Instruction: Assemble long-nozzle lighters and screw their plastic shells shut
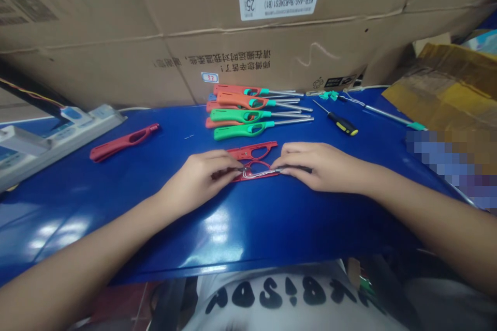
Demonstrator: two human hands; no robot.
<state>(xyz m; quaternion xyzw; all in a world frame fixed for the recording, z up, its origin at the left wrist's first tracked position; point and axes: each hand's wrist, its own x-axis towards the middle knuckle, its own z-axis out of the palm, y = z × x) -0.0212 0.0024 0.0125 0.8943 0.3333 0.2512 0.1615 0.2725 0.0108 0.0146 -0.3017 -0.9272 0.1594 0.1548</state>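
Red lighter shell (pixel 254 178) lies in front of the stacked lighters (pixel 244 131); the left hand (pixel 202 171) pinches a small part by the wires (pixel 265 172), the right hand (pixel 324 165) a slim rod (pixel 277 170). Wire-seating seems underway; next calls for steady pressing.

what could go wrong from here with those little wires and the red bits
Thin white wires run between the fingertips of the left hand and right hand, so a tug from either side might strain them.

They lie over the open red shell, where they could snag or get pinched.

A second red piece lies just beyond, close enough that the left fingers might nudge it.
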